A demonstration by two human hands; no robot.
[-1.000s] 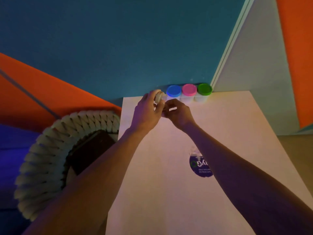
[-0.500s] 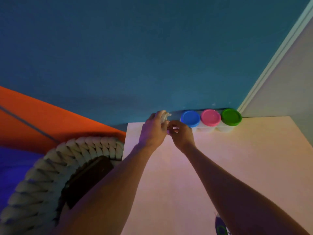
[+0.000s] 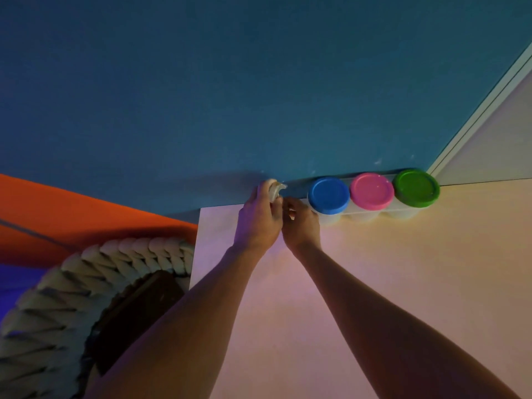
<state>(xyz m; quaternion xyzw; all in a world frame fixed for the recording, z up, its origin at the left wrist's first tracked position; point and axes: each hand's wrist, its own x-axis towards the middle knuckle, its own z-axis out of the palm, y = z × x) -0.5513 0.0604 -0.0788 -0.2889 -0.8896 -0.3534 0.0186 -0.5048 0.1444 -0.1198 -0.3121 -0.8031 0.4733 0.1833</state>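
Three small translucent plastic tubs (image 3: pixel 363 215) stand touching in a row against the teal wall (image 3: pixel 230 96), at the pale tabletop's (image 3: pixel 417 269) far edge, with a round blue lid (image 3: pixel 328 194), a pink lid (image 3: pixel 372 191) and a green lid (image 3: pixel 416 187). Beside the table's left edge sits a chunky cream braided basket (image 3: pixel 57 298) holding something dark brown (image 3: pixel 135 315).

Three tubs, upper right: blue lid (image 3: pixel 328 195), pink lid (image 3: pixel 371 191), green lid (image 3: pixel 416 187). Desk (image 3: pixel 431 269) pale cream. Wall (image 3: pixel 230 82) teal. Lower left, braided cream basket (image 3: pixel 57 306); orange surface (image 3: pixel 72 214) above.
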